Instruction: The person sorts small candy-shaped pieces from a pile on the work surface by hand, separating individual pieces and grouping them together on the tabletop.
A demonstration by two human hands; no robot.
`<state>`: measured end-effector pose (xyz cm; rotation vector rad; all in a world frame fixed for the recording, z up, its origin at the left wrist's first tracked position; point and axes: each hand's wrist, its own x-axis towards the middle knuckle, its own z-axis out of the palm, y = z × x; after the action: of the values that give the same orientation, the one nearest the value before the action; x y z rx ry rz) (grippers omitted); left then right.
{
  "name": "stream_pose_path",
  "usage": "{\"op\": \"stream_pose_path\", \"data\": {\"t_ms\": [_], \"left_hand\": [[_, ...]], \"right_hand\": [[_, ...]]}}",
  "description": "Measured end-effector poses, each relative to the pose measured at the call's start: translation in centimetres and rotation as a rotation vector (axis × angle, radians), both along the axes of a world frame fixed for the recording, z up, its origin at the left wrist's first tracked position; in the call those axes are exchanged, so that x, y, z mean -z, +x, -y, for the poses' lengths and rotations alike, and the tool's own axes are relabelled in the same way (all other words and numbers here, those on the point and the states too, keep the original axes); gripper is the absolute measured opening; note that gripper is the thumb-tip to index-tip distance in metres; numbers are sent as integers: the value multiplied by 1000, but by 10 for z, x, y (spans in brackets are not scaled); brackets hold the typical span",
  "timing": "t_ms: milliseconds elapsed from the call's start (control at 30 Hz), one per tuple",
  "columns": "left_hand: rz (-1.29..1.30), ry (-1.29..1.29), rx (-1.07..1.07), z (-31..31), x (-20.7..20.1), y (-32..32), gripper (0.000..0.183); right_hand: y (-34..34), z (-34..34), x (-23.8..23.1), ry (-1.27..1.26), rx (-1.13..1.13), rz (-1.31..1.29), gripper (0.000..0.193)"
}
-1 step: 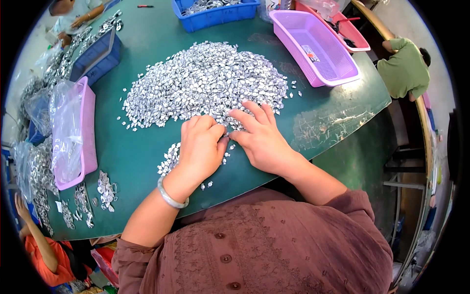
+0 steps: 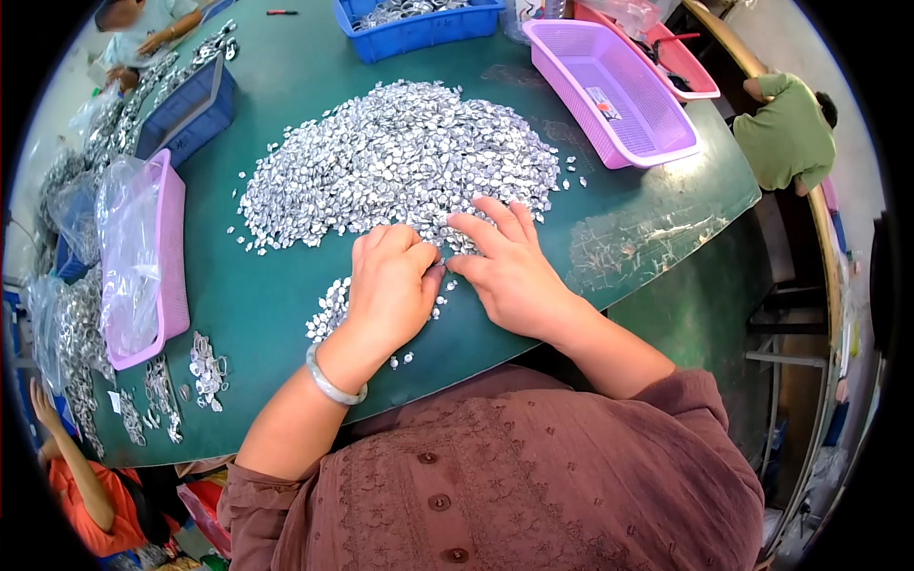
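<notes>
A wide heap of small silver metal pieces (image 2: 400, 152) covers the middle of the green table. At its near edge my left hand (image 2: 392, 281) is curled, thumb and forefinger pinched together on what looks like one small silver piece (image 2: 439, 261), mostly hidden. My right hand (image 2: 509, 271) reaches in from the right with its fingers spread over the heap's near edge; its thumb tip is close to the left hand's pinch. A smaller cluster of silver pieces (image 2: 329, 309) lies left of my left wrist, partly hidden by it. Two loose pieces (image 2: 402, 360) lie nearer me.
A purple basket (image 2: 657, 152) stands at the far right beside a red tray (image 2: 705, 86). Blue bins (image 2: 419, 38) stand at the back and left. A pink basket (image 2: 171, 257) holds clear plastic. Metal parts (image 2: 208, 371) lie at the left. Other people are around the table.
</notes>
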<state>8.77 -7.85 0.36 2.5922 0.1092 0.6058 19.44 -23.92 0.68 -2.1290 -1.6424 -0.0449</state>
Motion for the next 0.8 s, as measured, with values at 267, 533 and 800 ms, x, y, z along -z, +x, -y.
{"op": "stream_pose_path", "data": {"t_ms": [267,533,800], "left_hand": [[18,-16,25,-4,2,-1,9],[-48,9,-1,-8,-6,-8,6],[-3,-50,-6,-16,-3,-17,16]], "right_hand": [[2,4,5,111,13,-59,24],[0,6,4,70,10,-19,26],[6,14,6,88,58,-29,27]]}}
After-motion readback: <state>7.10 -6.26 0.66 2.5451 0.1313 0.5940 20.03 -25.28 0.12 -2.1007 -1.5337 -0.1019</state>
